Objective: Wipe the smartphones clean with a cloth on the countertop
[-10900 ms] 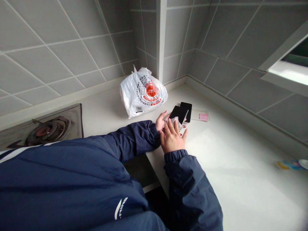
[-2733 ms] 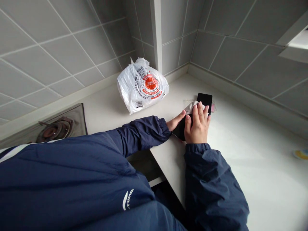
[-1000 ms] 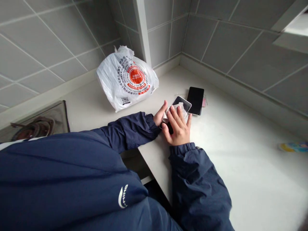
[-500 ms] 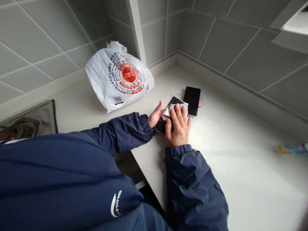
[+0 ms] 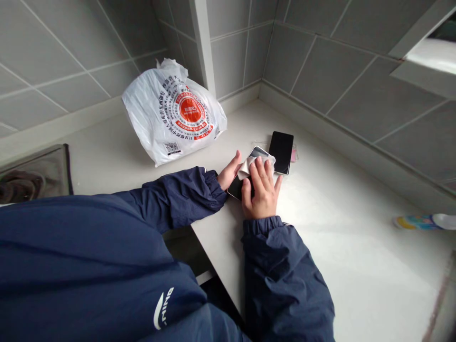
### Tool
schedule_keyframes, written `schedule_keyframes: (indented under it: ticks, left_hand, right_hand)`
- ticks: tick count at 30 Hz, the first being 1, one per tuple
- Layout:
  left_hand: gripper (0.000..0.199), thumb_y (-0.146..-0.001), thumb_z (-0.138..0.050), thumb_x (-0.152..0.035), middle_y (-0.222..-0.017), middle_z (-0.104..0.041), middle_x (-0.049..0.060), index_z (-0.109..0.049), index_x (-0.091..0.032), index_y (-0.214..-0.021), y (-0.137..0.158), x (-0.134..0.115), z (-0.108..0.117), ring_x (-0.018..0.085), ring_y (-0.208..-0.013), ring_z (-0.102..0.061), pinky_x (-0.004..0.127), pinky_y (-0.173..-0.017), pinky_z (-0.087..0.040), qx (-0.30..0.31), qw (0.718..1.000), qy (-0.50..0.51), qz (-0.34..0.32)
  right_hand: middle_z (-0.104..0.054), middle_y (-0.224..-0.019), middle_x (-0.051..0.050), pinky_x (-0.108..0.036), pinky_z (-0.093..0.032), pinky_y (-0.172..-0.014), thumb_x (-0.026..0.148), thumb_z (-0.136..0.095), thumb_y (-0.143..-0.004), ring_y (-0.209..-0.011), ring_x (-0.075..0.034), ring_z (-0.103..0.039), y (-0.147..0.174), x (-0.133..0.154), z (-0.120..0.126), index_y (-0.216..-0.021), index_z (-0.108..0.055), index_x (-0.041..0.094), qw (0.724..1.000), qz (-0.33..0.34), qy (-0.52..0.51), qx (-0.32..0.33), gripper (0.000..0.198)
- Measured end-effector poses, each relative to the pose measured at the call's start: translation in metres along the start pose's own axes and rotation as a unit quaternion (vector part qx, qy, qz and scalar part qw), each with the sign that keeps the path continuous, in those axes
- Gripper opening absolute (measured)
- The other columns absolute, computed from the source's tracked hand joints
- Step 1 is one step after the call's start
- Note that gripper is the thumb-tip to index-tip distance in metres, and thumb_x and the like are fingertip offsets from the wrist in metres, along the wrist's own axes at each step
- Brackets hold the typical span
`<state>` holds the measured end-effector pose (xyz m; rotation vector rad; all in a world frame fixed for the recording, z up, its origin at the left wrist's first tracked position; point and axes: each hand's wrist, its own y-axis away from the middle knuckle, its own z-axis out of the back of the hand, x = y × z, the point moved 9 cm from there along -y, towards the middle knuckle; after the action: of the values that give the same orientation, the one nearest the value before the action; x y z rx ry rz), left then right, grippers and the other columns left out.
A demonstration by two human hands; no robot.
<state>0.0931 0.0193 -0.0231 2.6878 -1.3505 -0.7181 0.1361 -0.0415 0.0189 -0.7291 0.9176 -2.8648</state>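
My left hand (image 5: 230, 173) grips the left edge of a smartphone (image 5: 234, 188) with a dark screen and pale frame; its thumb shows, the other fingers are mostly hidden. Under the fingers of my right hand (image 5: 261, 192) a light grey wiping cloth (image 5: 245, 169) is pressed against the screen. The cloth is bunched and covers the middle of the phone. A second black smartphone (image 5: 281, 152) lies on the countertop just beyond, close to the first one. Partly beneath it shows a clear case with a pink patch (image 5: 294, 154).
A white plastic bag (image 5: 174, 114) with red and black print stands at the back left. A sink or stove edge (image 5: 67, 166) is at far left. A colourful bottle (image 5: 420, 222) lies at far right on the white countertop (image 5: 342, 213). Grey tiled walls meet behind.
My right hand has shifted slightly down with the cloth, which is now more crumpled, and more of the phone's upper screen shows. The camera view has shifted a little right.
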Motion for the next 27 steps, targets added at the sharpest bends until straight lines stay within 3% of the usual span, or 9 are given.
schedule_keyframes:
  ticks: [2,5,12,14,17,21,27]
  left_hand:
    - [0.072,-0.106,-0.017,-0.056,-0.135,-0.067,0.014,-0.052,-0.013,-0.15,-0.003,0.001,-0.006,0.024,-0.132,-0.06,0.036,-0.121,-0.033,0.017,1.0,0.01,0.001]
    - [0.07,-0.107,-0.015,-0.055,-0.136,-0.067,0.012,-0.05,-0.015,-0.152,-0.004,0.001,-0.007,0.023,-0.132,-0.06,0.036,-0.122,-0.032,0.013,1.0,0.008,-0.002]
    - [0.073,-0.102,-0.031,-0.065,-0.118,-0.074,0.016,-0.063,-0.009,-0.136,0.006,0.001,0.013,0.024,-0.118,-0.069,0.033,-0.115,-0.041,-0.043,0.998,-0.038,0.019]
    - [0.072,-0.104,-0.026,-0.063,-0.122,-0.073,0.015,-0.062,-0.01,-0.137,0.004,-0.001,0.011,0.024,-0.123,-0.067,0.033,-0.117,-0.04,-0.034,0.999,-0.034,0.006]
    - [0.067,-0.107,-0.016,-0.053,-0.13,-0.071,0.011,-0.059,-0.016,-0.144,-0.002,-0.002,0.001,0.021,-0.131,-0.061,0.034,-0.121,-0.035,-0.001,1.0,-0.026,-0.013]
    - [0.057,-0.109,-0.021,-0.042,-0.137,-0.067,0.006,-0.054,-0.02,-0.15,-0.006,0.005,-0.003,0.019,-0.14,-0.052,0.035,-0.126,-0.026,0.032,0.998,-0.047,-0.001]
    - [0.05,-0.106,-0.037,-0.042,-0.137,-0.067,0.005,-0.058,-0.021,-0.147,0.002,-0.012,0.02,0.016,-0.143,-0.048,0.031,-0.128,-0.019,-0.036,0.982,-0.155,-0.097]
  right_hand:
    - [-0.041,-0.162,-0.011,-0.065,-0.019,-0.124,0.034,-0.04,-0.102,-0.155,-0.03,-0.029,0.001,-0.008,-0.002,-0.157,-0.04,0.023,0.999,-0.032,0.009,-0.005,0.056]
    - [-0.04,-0.162,-0.012,-0.065,-0.02,-0.123,0.035,-0.041,-0.102,-0.156,-0.031,-0.028,0.001,-0.008,-0.003,-0.156,-0.041,0.02,1.0,-0.029,0.009,-0.006,0.055]
    - [-0.057,-0.15,-0.007,-0.058,0.002,-0.128,0.038,-0.044,-0.102,-0.148,-0.025,-0.044,0.002,0.027,-0.003,-0.142,-0.059,0.024,0.994,0.106,0.0,0.03,0.044]
    - [-0.054,-0.152,-0.008,-0.059,0.002,-0.128,0.038,-0.042,-0.103,-0.148,-0.026,-0.043,0.001,0.022,-0.003,-0.146,-0.055,0.024,0.996,0.083,0.018,0.023,0.047]
    - [-0.043,-0.16,-0.01,-0.063,-0.011,-0.126,0.038,-0.039,-0.104,-0.153,-0.029,-0.034,0.0,0.003,0.001,-0.155,-0.042,0.023,0.999,0.003,0.03,-0.012,0.053]
    - [-0.036,-0.164,-0.014,-0.07,-0.02,-0.12,0.039,-0.038,-0.104,-0.156,-0.035,-0.026,0.0,-0.007,0.001,-0.161,-0.031,0.022,0.999,-0.039,0.025,-0.028,0.06]
    - [-0.043,-0.161,-0.01,-0.066,-0.001,-0.125,0.038,-0.036,-0.104,-0.154,-0.029,-0.032,-0.005,0.023,-0.005,-0.16,-0.034,0.026,0.998,0.024,0.043,0.046,0.057]
